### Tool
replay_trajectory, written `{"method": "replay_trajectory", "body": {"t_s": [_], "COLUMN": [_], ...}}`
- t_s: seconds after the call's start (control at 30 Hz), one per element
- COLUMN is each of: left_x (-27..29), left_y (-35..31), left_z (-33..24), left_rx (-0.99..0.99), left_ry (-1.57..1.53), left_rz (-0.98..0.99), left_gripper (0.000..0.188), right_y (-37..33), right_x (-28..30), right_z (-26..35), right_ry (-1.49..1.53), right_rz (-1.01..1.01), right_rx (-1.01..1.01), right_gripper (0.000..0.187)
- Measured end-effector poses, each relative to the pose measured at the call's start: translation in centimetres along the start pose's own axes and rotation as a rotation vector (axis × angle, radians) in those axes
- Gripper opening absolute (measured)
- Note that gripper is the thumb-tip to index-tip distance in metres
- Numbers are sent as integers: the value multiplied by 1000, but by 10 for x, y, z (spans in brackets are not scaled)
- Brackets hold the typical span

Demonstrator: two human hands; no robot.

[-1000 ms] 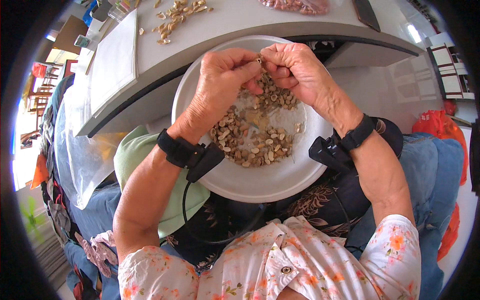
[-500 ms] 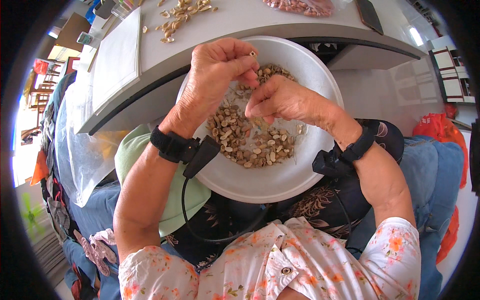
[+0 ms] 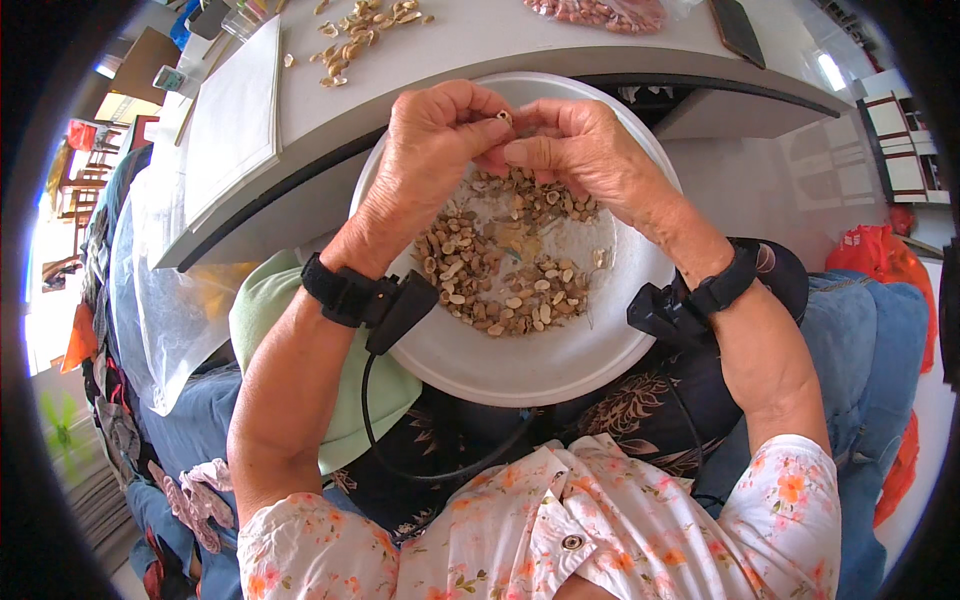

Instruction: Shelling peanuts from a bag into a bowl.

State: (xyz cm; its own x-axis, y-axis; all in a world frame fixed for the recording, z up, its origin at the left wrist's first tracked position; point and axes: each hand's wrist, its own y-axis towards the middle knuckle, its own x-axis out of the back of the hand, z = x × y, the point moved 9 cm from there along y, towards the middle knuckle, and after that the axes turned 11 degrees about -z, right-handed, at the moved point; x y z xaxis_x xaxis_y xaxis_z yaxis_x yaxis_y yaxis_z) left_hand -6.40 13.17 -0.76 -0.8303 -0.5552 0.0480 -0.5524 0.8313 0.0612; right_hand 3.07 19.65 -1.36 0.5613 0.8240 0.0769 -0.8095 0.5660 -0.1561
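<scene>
Above the far part of a wide pale metal basin (image 3: 505, 385) my two hands meet. My left hand (image 3: 445, 130) pinches a small pale peanut shell (image 3: 504, 117) between thumb and fingers. Up against it comes my right hand (image 3: 580, 145), thumb and fingers pressed together at the shell's other side; what lies between those fingertips is hidden. In the basin lie many broken peanut shells (image 3: 500, 290), spread over its bottom. Whole peanuts (image 3: 355, 40) sit in a loose heap on the table beyond my left hand.
The basin rests on my lap below the white table's (image 3: 480, 50) curved edge. On the table are a clear bag of reddish peanut kernels (image 3: 600, 12), a dark phone (image 3: 737, 30) and white sheets (image 3: 235, 120). A red plastic bag (image 3: 880, 255) is at right.
My right hand has risen from over the middle of the basin to my left hand, its fingers now at the shell. My left hand has barely moved.
</scene>
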Motion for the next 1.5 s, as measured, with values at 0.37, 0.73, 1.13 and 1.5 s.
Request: {"method": "replay_trajectory", "body": {"t_s": [0.37,0.73,1.13,1.5], "left_x": [-13,-10,-10,-7], "left_y": [-12,-12,-16,-17], "left_z": [-1,-10,-5,5], "left_rx": [23,-11,79,130], "left_ry": [75,61,-81,-229], "left_rz": [27,-4,-38,-93], "left_gripper": [11,9,8,8], "right_y": [5,-1,0,-4], "right_x": [2,2,-1,-2], "right_z": [4,5,1,7], "right_ry": [-86,58,75,-7], "right_rz": [-82,-57,-9,-2], "right_rx": [233,53,24,59], "right_gripper": [20,23,25,21]}}
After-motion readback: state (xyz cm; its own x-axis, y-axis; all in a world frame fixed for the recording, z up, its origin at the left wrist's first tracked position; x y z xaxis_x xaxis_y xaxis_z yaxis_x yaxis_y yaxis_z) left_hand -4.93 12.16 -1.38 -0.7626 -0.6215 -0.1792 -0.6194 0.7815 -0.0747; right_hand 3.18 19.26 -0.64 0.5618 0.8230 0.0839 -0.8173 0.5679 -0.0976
